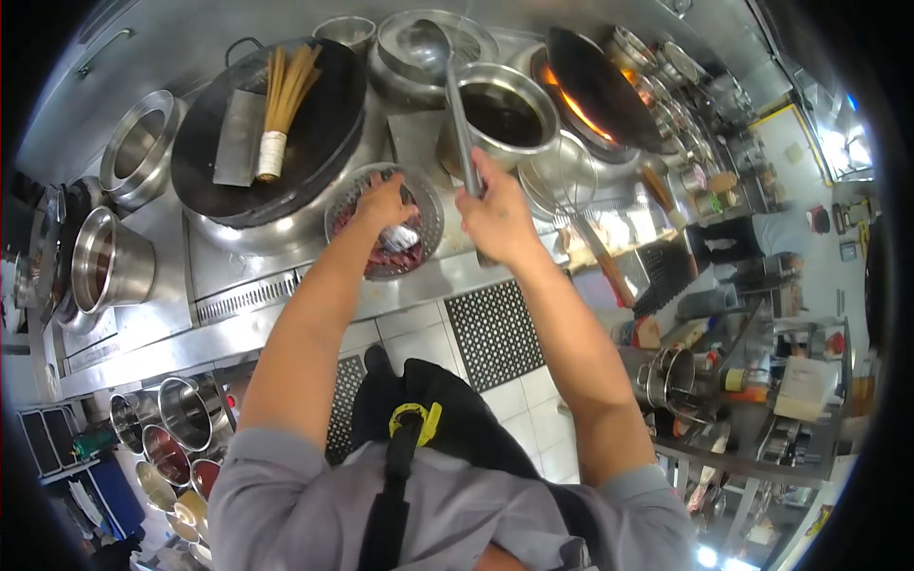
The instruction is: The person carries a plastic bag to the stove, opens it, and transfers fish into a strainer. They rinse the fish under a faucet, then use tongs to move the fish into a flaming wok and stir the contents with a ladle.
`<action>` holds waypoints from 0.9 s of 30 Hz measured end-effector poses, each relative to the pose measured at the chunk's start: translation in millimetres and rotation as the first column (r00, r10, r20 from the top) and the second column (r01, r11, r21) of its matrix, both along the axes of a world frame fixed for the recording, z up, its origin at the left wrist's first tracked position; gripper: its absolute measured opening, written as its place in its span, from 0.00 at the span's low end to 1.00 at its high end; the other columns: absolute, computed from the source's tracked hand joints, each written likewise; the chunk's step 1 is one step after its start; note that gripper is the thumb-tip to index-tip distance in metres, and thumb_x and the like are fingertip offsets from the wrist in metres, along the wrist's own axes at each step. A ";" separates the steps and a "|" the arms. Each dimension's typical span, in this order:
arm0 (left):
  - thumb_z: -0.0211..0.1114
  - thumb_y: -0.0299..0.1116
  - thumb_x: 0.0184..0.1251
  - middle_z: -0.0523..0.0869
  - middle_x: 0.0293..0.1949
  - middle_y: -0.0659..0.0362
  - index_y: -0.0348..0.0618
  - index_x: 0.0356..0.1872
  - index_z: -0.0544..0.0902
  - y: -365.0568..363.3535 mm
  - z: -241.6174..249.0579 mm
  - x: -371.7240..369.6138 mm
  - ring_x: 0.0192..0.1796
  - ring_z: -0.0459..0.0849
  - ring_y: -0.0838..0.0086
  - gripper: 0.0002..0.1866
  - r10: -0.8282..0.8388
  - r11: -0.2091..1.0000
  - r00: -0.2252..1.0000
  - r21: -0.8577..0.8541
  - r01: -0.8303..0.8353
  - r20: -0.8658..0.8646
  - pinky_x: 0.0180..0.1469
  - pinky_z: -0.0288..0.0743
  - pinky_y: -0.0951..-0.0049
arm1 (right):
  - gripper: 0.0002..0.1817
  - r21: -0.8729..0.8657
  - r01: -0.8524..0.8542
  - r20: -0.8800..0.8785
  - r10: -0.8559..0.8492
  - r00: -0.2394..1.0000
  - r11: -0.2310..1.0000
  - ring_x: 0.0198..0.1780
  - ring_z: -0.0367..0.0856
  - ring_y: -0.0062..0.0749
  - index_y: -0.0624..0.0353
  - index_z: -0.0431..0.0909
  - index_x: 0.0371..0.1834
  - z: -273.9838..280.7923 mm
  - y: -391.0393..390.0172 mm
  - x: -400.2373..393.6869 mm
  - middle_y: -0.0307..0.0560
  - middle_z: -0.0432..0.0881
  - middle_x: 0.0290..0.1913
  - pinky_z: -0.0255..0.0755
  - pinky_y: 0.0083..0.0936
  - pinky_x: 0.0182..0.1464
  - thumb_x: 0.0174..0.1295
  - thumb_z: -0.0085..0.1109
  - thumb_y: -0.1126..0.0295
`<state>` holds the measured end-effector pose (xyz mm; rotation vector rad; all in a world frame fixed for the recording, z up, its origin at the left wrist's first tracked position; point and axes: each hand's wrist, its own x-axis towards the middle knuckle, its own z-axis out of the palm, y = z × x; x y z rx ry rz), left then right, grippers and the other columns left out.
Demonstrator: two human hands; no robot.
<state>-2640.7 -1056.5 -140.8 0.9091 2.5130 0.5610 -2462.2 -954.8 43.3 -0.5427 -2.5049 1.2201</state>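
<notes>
My right hand (495, 209) grips the long metal handle of a ladle (430, 43), whose bowl reaches over the far steel basin (481, 33). My left hand (384, 198) rests in a perforated steel strainer (431, 214) holding reddish pieces of raw meat (390, 259), fingers curled down onto the meat. Just right of the ladle handle stands a steel pot of dark liquid (502, 114).
A big black wok (324, 143) with a bamboo brush (281, 109) and a cleaver sits at left. A second wok (595, 86) tilts over open flame at right. Steel pots line the left counter; seasoning tubs stand at lower left, and a cluttered shelf at right.
</notes>
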 end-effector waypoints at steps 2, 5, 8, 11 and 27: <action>0.72 0.40 0.55 0.60 0.71 0.39 0.52 0.69 0.64 -11.1 15.8 11.7 0.65 0.71 0.39 0.40 -0.041 0.997 0.995 -0.074 0.034 -0.088 0.63 0.73 0.52 | 0.30 0.071 0.043 0.023 -0.044 0.999 0.997 0.60 0.76 0.61 0.73 0.67 0.63 -2.1 16.4 -55.6 0.73 0.78 0.54 0.69 0.39 0.63 0.55 0.54 0.72; 0.66 0.36 0.59 0.73 0.63 0.41 0.51 0.65 0.71 -21.0 10.2 4.4 0.64 0.76 0.49 0.30 -0.037 0.999 0.990 0.017 0.040 -0.135 0.61 0.75 0.55 | 0.26 0.139 0.125 0.170 -0.148 0.974 0.982 0.60 0.77 0.60 0.72 0.71 0.58 0.9 36.9 -130.9 0.72 0.78 0.54 0.69 0.40 0.63 0.54 0.53 0.73; 0.60 0.33 0.62 0.83 0.52 0.43 0.47 0.60 0.76 -43.3 24.7 -0.3 0.57 0.81 0.53 0.23 0.138 0.981 0.988 0.149 -0.125 -0.074 0.59 0.76 0.56 | 0.23 0.162 0.187 0.228 -0.221 0.948 0.969 0.60 0.77 0.58 0.72 0.73 0.54 -2.5 49.4 -180.0 0.72 0.79 0.54 0.69 0.39 0.63 0.54 0.53 0.73; 0.58 0.31 0.63 0.85 0.48 0.43 0.42 0.58 0.77 -63.5 18.9 -9.9 0.51 0.84 0.52 0.20 0.244 0.948 0.965 0.232 -0.216 -0.100 0.56 0.77 0.55 | 0.15 -0.184 0.234 0.160 -0.206 0.965 0.955 0.36 0.84 0.48 0.70 0.74 0.46 -24.7 73.1 -222.0 0.63 0.82 0.38 0.78 0.41 0.36 0.56 0.53 0.76; 0.71 0.31 0.49 0.51 0.76 0.42 0.52 0.70 0.66 -68.5 37.3 53.8 0.77 0.48 0.37 0.42 -0.317 0.947 0.919 -0.126 0.294 -0.233 0.70 0.50 0.30 | 0.15 -0.960 -0.223 -0.198 -0.155 0.968 -0.168 0.24 0.75 0.24 0.80 0.62 0.49 67.6 70.2 -112.2 0.55 0.74 0.38 0.74 0.16 0.23 0.64 0.51 0.80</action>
